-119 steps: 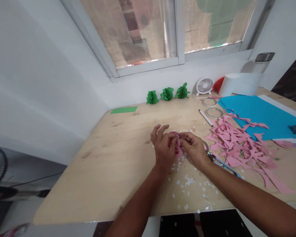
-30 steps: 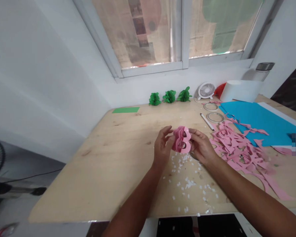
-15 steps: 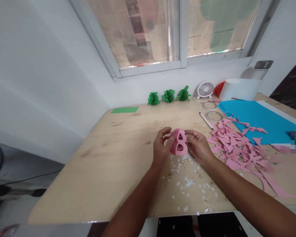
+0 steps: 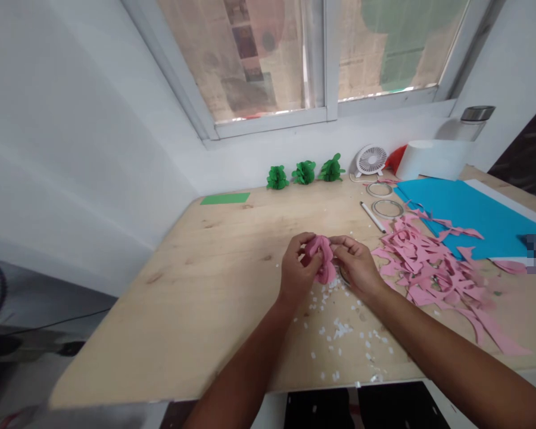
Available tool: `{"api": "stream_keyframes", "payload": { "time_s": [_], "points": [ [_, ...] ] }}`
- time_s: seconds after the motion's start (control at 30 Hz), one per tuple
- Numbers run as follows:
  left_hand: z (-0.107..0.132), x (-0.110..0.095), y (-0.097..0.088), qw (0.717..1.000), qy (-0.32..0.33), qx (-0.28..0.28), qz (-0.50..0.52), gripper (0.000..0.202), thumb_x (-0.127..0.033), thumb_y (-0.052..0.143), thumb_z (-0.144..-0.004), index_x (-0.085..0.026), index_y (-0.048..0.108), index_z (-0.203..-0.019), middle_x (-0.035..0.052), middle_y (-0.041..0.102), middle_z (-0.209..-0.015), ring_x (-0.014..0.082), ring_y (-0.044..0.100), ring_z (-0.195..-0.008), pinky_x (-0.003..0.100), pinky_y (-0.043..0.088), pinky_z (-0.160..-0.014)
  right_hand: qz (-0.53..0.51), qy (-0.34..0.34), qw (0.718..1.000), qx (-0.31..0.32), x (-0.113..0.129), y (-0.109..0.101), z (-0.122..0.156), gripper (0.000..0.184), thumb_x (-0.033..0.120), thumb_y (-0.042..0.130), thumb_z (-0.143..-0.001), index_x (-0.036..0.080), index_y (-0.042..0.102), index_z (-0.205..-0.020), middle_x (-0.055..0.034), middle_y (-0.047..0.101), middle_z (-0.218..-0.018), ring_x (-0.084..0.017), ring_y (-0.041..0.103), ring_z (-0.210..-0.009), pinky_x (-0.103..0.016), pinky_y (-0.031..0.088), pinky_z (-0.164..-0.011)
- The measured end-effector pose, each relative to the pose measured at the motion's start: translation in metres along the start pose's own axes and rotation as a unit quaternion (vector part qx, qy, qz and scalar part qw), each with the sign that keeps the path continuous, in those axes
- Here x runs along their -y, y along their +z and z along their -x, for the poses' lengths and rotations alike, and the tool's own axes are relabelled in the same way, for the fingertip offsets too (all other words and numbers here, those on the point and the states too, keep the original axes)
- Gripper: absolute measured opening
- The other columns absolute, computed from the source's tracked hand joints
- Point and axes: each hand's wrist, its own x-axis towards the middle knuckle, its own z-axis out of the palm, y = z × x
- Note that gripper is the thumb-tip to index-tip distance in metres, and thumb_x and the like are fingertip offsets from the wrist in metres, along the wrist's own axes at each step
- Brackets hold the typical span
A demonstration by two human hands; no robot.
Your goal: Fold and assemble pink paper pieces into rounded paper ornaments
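A stack of pink paper cutouts (image 4: 322,257) sits between my two hands, low over the middle of the wooden table (image 4: 214,286). My left hand (image 4: 296,271) curls round its left side, thumb and fingers pinching the paper. On the right side my right hand (image 4: 355,266) pinches the same stack with its fingertips. Small white paper bits (image 4: 339,328) lie scattered on the table just under and in front of my hands.
Pink paper scraps (image 4: 429,268) pile up to the right, beside blue sheets (image 4: 469,214). A white pen (image 4: 373,216) and two tape rings (image 4: 388,208) lie behind. Three green paper balls (image 4: 304,171), a small fan (image 4: 370,159), a green card (image 4: 224,198) and a white roll (image 4: 433,158) line the back.
The pink stack, held upright and fanned open a moment ago, has been lowered towards the table and pressed together between both hands.
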Motion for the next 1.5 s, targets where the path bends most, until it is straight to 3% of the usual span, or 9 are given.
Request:
{"api": "stream_keyframes", "payload": {
  "time_s": [0.23,0.4,0.57,0.67,0.83,1.17,1.5],
  "points": [
    [0.002,-0.006,0.001,0.993,0.061,-0.025,-0.094,0.034,-0.011,0.058,-0.07,-0.02,0.056,-0.102,0.0045,0.062,-0.1,0.0157,0.06,-0.09,0.028,0.05,-0.076,0.022,-0.022,0.999,0.004,-0.003,0.0,-0.001,0.023,0.035,0.072,-0.068,0.021,0.068,-0.085,-0.0009,0.07,-0.077,-0.012,0.061,-0.067,-0.022,0.046,-0.062],
    [0.002,-0.002,0.003,0.99,0.079,-0.023,-0.117,0.031,-0.012,0.058,-0.071,-0.02,0.056,-0.101,0.0052,0.062,-0.1,0.0169,0.059,-0.092,0.03,0.05,-0.079,0.03,-0.006,0.999,0.012,-0.003,0.001,0.0,0.032,0.035,0.077,-0.062,0.02,0.067,-0.087,-0.0009,0.069,-0.072,-0.013,0.06,-0.061,-0.023,0.046,-0.057],
    [0.003,0.001,0.003,0.983,0.113,-0.022,-0.142,0.032,-0.012,0.057,-0.073,-0.02,0.056,-0.103,0.0057,0.062,-0.101,0.018,0.059,-0.095,0.033,0.05,-0.083,0.047,-0.021,0.998,-0.02,-0.008,0.0,-0.002,0.031,0.036,0.076,-0.061,0.018,0.066,-0.085,-0.0003,0.068,-0.066,-0.013,0.059,-0.056,-0.023,0.045,-0.053],
    [0.003,0.0,0.002,0.967,0.172,-0.038,-0.185,0.029,-0.013,0.056,-0.075,-0.02,0.057,-0.104,0.0078,0.059,-0.108,0.0195,0.056,-0.103,0.035,0.048,-0.088,0.056,-0.035,0.997,-0.025,-0.011,-0.002,-0.003,0.028,0.036,0.074,-0.063,0.018,0.065,-0.083,0.0002,0.067,-0.065,-0.013,0.059,-0.056,-0.024,0.046,-0.053],
    [0.0,0.0,0.0,0.918,0.288,-0.056,-0.265,0.013,-0.015,0.054,-0.08,-0.02,0.063,-0.088,0.0088,0.058,-0.112,0.023,0.048,-0.112,0.041,0.043,-0.094,0.114,-0.071,0.99,-0.029,-0.007,-0.002,-0.001,0.023,0.036,0.07,-0.067,0.02,0.066,-0.082,-0.0002,0.067,-0.07,-0.014,0.06,-0.062,-0.025,0.047,-0.058],
    [-0.001,-0.001,0.0,0.893,0.294,-0.108,-0.323,0.009,-0.02,0.06,-0.078,-0.022,0.068,-0.081,0.0078,0.064,-0.104,0.0267,0.047,-0.115,0.046,0.032,-0.098,0.204,-0.116,0.972,-0.016,-0.006,0.001,0.004,0.018,0.032,0.065,-0.072,0.021,0.068,-0.087,-0.002,0.07,-0.08,-0.016,0.063,-0.067,-0.026,0.049,-0.061],
    [0.0,-0.004,-0.001,0.883,0.294,-0.102,-0.352,0.012,-0.02,0.057,-0.08,-0.024,0.069,-0.078,0.0053,0.067,-0.102,0.0261,0.048,-0.114,0.048,0.032,-0.097,0.207,-0.123,0.97,-0.015,-0.006,0.002,0.007,0.019,0.031,0.066,-0.072,0.023,0.071,-0.088,-0.0019,0.071,-0.08,-0.016,0.063,-0.066,-0.026,0.049,-0.059]
  ]
}}
